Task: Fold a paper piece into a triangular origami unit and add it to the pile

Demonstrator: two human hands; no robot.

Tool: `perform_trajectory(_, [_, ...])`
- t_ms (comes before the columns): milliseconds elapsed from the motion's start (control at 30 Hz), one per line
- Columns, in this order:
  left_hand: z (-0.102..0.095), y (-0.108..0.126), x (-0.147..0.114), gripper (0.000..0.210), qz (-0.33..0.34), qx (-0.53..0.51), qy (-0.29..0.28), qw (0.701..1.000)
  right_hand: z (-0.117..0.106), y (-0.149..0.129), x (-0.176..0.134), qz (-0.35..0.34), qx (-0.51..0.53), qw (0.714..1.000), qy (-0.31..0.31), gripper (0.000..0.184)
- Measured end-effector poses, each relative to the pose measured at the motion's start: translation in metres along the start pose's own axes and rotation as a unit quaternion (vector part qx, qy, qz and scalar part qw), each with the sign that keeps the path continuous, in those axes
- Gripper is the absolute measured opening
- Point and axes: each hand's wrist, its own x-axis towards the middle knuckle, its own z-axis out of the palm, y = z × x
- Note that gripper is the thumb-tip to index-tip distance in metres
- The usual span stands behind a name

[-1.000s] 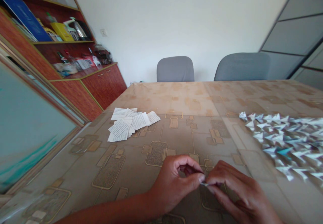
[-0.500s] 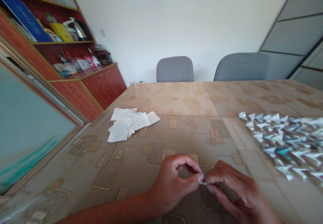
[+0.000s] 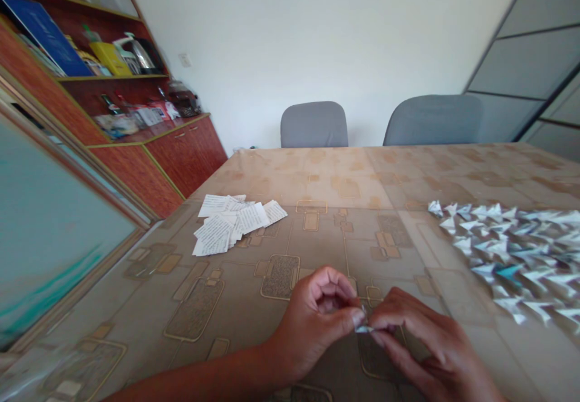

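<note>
Head view: pinching a small folded paper point(image 3: 364, 329) between thumb and fingertips of the left hand point(image 3: 308, 323), gripping its right end between thumb and forefinger of the right hand point(image 3: 421, 335). Clamping both hands on it, with fingertips close together. Holding it low in view, over the patterned tablecloth point(image 3: 317, 245); hiding much of it behind fingers. Having a loose, overlapping pile of printed paper slips point(image 3: 226, 223) ahead on the left, well apart from both hands. Having rows of folded paper pieces point(image 3: 512, 248) on the right, mostly whitish, with one teal among them. Facing two grey chairs point(image 3: 314, 125) beyond the far edge, with a reddish cabinet point(image 3: 190, 154) off left.
</note>
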Motion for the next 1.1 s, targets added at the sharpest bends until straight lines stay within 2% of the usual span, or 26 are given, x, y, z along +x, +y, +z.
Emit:
perform_trajectory(267, [-0.0001, 0.0016, -0.0008, 0.015, -0.028, 0.002, -0.012, 1.000, -0.0010, -0.0016, -0.0002, 0.005, 0.003, 1.000, -0.005, 0.021])
perform_trajectory(567, [0.0012, 0.0070, 0.0008, 0.023, -0.033, 0.040, -0.030, 0.998, -0.0007, 0.0002, 0.0014, -0.003, -0.005, 1.000, 0.005, 0.021])
perform_trajectory(833, [-0.0026, 0.0013, 0.0019, 0.025, -0.029, 0.046, -0.032, 0.998, 0.0010, 0.0009, 0.0016, 0.011, 0.010, 1.000, 0.007, 0.019])
perform_trajectory(1100, [-0.0016, 0.0031, -0.0004, 0.023, -0.033, 0.062, -0.039, 0.997, -0.0002, 0.0031, -0.0016, 0.027, 0.011, 0.999, -0.023, 0.017])
